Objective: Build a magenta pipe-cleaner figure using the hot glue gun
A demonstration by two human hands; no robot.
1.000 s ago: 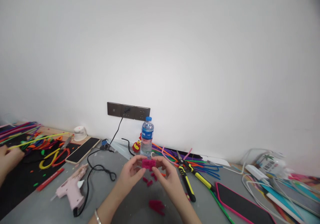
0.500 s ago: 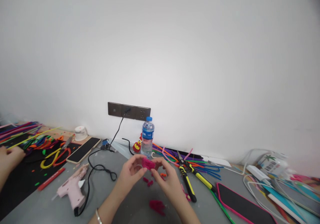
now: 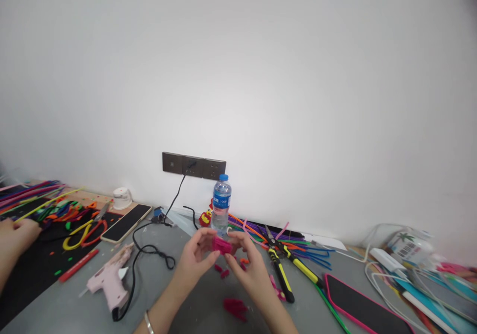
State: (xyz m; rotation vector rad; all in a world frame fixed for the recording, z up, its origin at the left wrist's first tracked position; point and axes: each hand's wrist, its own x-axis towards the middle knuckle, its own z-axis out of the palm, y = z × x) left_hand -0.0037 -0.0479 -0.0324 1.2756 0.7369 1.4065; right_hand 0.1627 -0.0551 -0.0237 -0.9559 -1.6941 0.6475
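Observation:
Between my two hands is a small magenta fuzzy piece [image 3: 222, 245], apparently made of bent pipe cleaners. My left hand [image 3: 197, 254] pinches its left side with thumb and fingers. On the opposite side, the fingertips of my right hand [image 3: 248, 259] grip it too. Below them on the grey table lies another magenta fuzzy piece [image 3: 235, 308], flat and roughly fan-shaped. A few short magenta bits [image 3: 222, 271] and an orange bit [image 3: 244, 261] are scattered just under my fingers.
A water bottle [image 3: 222, 202] stands behind my hands by a red and yellow figure [image 3: 205, 217]. Pliers [image 3: 281, 269] and a pink-rimmed phone [image 3: 361, 304] lie right. Left are a pink glue gun [image 3: 110, 284], its cord, scissors [image 3: 87, 232] and another person's hand [image 3: 18, 237] holding a yellow pipe cleaner.
The magenta piece has turned slightly between my fingertips, and both hands still hold it. The whole view has shifted a little.

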